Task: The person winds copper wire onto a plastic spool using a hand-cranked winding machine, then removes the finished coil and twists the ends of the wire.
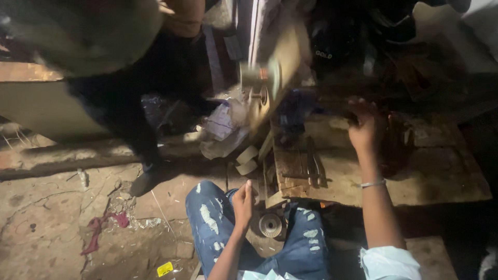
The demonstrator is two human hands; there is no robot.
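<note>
From the head camera I am looking down at a dim workshop floor. At far left a red rag (98, 231) is lying in the dirt, and another person's dark trouser leg (124, 116) is standing beyond it. My left hand (243, 199) is resting loosely curled on my torn blue jeans (212, 223), gripping nothing. A round grinding disc (270, 225) is lying just right of it, between my knees (nearer this hand than the other). Further right, my right hand (363, 129), wearing a silver bangle (372, 183), is reaching forward over the wooden work board (441, 176), fingers curling around a small dark object I cannot identify.
</note>
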